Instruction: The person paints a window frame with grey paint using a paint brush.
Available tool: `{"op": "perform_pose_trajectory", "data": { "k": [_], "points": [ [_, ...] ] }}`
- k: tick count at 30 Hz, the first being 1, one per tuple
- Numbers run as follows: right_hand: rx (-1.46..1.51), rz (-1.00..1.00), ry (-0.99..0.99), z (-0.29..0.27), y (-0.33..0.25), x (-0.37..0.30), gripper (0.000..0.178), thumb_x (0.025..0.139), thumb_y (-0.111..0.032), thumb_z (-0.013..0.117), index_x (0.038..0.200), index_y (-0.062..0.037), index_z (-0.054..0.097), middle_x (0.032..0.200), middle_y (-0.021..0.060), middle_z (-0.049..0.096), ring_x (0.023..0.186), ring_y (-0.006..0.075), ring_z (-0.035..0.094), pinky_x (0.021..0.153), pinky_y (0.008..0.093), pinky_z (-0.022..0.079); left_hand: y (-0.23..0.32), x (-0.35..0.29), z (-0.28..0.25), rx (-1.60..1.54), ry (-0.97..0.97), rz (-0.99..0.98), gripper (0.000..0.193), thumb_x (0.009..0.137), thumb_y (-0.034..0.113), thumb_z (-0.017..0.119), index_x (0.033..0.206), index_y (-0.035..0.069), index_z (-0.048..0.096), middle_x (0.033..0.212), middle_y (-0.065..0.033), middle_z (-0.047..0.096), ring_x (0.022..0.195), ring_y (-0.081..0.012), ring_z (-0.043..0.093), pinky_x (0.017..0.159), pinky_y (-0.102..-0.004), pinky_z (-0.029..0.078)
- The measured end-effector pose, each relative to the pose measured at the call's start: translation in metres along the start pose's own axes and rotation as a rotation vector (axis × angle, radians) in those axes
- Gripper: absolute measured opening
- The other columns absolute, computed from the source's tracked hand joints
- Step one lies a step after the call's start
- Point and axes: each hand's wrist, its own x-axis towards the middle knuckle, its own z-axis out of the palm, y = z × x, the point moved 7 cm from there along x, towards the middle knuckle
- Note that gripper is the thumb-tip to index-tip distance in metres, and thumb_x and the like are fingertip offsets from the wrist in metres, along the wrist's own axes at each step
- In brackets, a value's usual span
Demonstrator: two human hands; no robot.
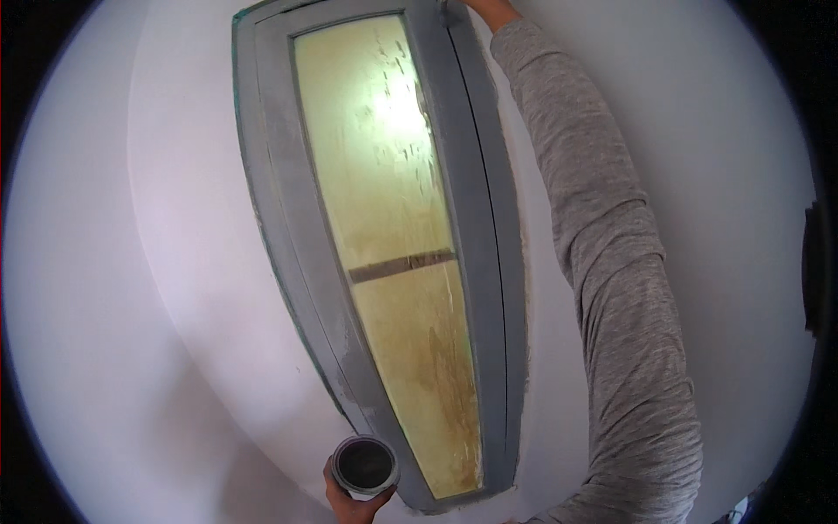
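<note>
Head view. From where I stand in the room, a person faces a tall grey frame (480, 227) set in a pale wall (192, 210), one hand at either end of it. The left hand (339, 496) curls its fingers around a round, open container (366, 465) with dark grey contents, located before the lower left corner of the frame; whether the two touch cannot be told. The right hand (489, 9) is at the upper right of the frame, cut by the view's top edge, so the spread of its fingers and anything held in them cannot be determined. Its arm, in a grey sleeve (602, 218), runs along the frame's right side. The frame encloses a yellowish pane (384, 210), bright above, brown-stained below, crossed by a dark band (401, 265). Green edging (249, 179) lines the frame's left border.
</note>
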Motion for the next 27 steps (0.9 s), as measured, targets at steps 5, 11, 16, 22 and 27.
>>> {"op": "perform_pose_trajectory", "data": {
  "k": [5, 11, 16, 22, 27],
  "points": [
    [0.112, -0.227, 0.076, 0.015, -0.009, 0.04, 0.014, 0.09, -0.009, 0.068, 0.098, 0.0016, 0.072, 0.095, 0.0208, 0.074, 0.088, 0.0342, 0.072, 0.077, 0.0451, 0.057, 0.012, 0.001, -0.005, 0.083, 0.059, -0.018, 0.104, 0.05, 0.018, 0.1, 0.136, 0.002, 0.044, 0.127, -0.0151, 0.063, 0.118, -0.028, 0.063, 0.104, -0.0426, 0.051],
    [-0.161, -0.471, 0.098, 0.032, -0.005, -0.036, 0.016, 0.09, -0.009, 0.069, 0.099, 0.0024, 0.072, 0.1, 0.0222, 0.074, 0.087, 0.0341, 0.073, 0.075, 0.0451, 0.058, 0.015, -0.005, 0.0, 0.04, 0.037, 0.015, 0.101, 0.052, 0.018, 0.099, 0.136, 0.002, 0.045, 0.127, -0.0152, 0.063, 0.118, -0.0275, 0.064, 0.105, -0.0433, 0.05],
    [0.111, -0.16, 0.307, -0.088, -0.011, -0.203, 0.023, 0.087, -0.02, 0.074, 0.079, 0.001, 0.069, 0.073, 0.0126, 0.071, 0.065, 0.0193, 0.068, 0.067, 0.0349, 0.055, 0.01, -0.024, 0.022, 0.082, -0.037, 0.004, 0.104, 0.057, 0.019, 0.099, 0.141, -0.001, 0.042, 0.128, -0.0169, 0.063, 0.118, -0.029, 0.064, 0.102, -0.0426, 0.052],
    [0.721, 0.715, 0.111, -0.205, -0.014, -0.53, 0.021, 0.089, -0.011, 0.08, 0.085, 0.0025, 0.065, 0.077, 0.0097, 0.068, 0.064, 0.0144, 0.067, 0.052, 0.0291, 0.055, 0.005, -0.082, 0.029, 0.082, -0.023, -0.074, 0.105, 0.057, 0.023, 0.1, 0.14, -0.002, 0.042, 0.129, -0.0172, 0.064, 0.12, -0.0284, 0.064, 0.102, -0.0428, 0.052],
    [0.792, 1.331, -0.249, -0.215, -0.008, -0.699, 0.019, 0.091, -0.011, 0.075, 0.082, -0.0036, 0.06, 0.068, 0.0056, 0.062, 0.058, 0.0169, 0.065, 0.053, 0.0319, 0.055, -0.012, -0.155, 0.02, 0.043, -0.023, -0.169, 0.1, 0.056, 0.023, 0.101, 0.136, 0.0, 0.046, 0.13, -0.0168, 0.063, 0.122, -0.0286, 0.063, 0.105, -0.0443, 0.05]
  ]
}}
